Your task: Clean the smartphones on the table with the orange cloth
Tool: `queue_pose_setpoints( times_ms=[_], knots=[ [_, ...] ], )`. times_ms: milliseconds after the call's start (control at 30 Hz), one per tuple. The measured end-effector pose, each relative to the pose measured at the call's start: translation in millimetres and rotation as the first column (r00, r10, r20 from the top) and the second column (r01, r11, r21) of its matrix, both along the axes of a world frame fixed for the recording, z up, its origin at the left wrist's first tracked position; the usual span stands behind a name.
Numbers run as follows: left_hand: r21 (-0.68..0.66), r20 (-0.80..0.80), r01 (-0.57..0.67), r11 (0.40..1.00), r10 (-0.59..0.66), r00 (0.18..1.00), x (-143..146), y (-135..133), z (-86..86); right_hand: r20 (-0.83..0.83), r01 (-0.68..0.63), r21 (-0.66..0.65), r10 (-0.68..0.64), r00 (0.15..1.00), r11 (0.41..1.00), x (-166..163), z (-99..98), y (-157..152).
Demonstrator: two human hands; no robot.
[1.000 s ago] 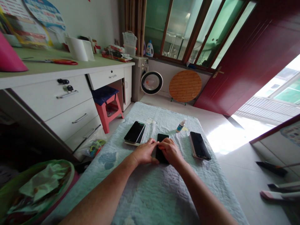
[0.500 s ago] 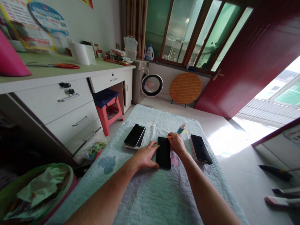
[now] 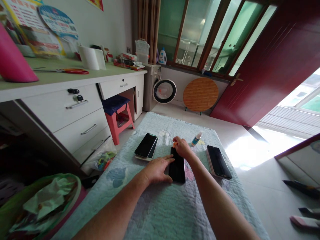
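A black phone (image 3: 177,168) lies screen up in the middle of a pale green quilted cloth (image 3: 160,206). My left hand (image 3: 156,170) rests flat beside it, fingers stretched out and touching the phone's left edge. At the phone's far end, my right hand (image 3: 182,147) is closed in a pinch on a small orange tab (image 3: 174,144). A stack of phones (image 3: 146,150) lies to the left, another stack of phones (image 3: 218,161) to the right. A small spray bottle (image 3: 196,139) lies just beyond my right hand.
A white desk with drawers (image 3: 75,103) runs along the left, a red stool (image 3: 117,118) under it. A green bin with plastic waste (image 3: 40,203) sits at the lower left. A washing machine (image 3: 157,88), round board (image 3: 200,95) and red door (image 3: 270,66) stand behind.
My right hand moved from the phone's middle to its far end and pinched the orange tab. My left hand slid to the phone's left edge and flattened. The view shifted slightly.
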State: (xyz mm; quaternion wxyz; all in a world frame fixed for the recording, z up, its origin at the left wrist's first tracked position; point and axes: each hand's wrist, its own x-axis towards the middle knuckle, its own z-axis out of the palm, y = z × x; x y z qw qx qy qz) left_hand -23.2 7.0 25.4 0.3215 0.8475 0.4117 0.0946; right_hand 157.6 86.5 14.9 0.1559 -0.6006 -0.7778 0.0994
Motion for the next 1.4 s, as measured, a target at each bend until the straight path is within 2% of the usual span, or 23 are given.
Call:
queue_pose_setpoints(
  times_ms=[200, 333, 533, 633, 833, 1067, 1267, 1400],
  knots=[
    [-0.003, 0.010, -0.002, 1.000, 0.002, 1.000, -0.2, 1.1, -3.7, -0.006, -0.051, -0.030, 0.051, 0.999, 0.998, -4.9, 0.6, 4.9],
    [-0.004, 0.005, -0.011, 1.000, 0.011, 1.000, -0.1, 1.5, -7.7, 0.017, -0.054, -0.066, 0.055, 0.998, 0.996, 10.8, 1.1, 6.7],
    [-0.006, -0.012, -0.009, 1.000, 0.009, 1.000, 0.3, 0.4, -4.3, 0.077, 0.008, -0.079, -0.002, 0.997, 0.997, 42.4, 1.0, 1.8],
    [0.005, -0.020, -0.008, 1.000, 0.008, 1.000, 0.3, -0.6, -2.4, 0.096, 0.035, -0.076, -0.028, 0.995, 0.997, 47.4, 5.4, -0.7],
    [0.020, -0.036, -0.034, 0.999, 0.034, 0.999, 1.8, -3.7, 0.5, 0.041, 0.068, 0.029, -0.069, 0.997, 0.997, 25.3, 11.0, 0.0],
    [0.089, 0.019, -0.056, 0.994, 0.055, 0.998, 5.4, -6.2, -3.5, 0.025, -0.030, 0.017, 0.030, 0.999, 0.999, 20.5, -0.9, -10.8],
    [0.080, -0.071, -0.166, 0.983, 0.171, 0.983, 8.2, -9.8, 1.3, -0.003, -0.077, 0.046, 0.077, 0.997, 0.996, 13.5, -2.3, -3.7],
    [0.072, 0.000, -0.185, 0.980, 0.185, 0.983, 8.2, -10.6, 0.9, -0.010, -0.178, 0.051, 0.179, 0.984, 0.983, 0.1, -0.2, -2.6]
  ],
)
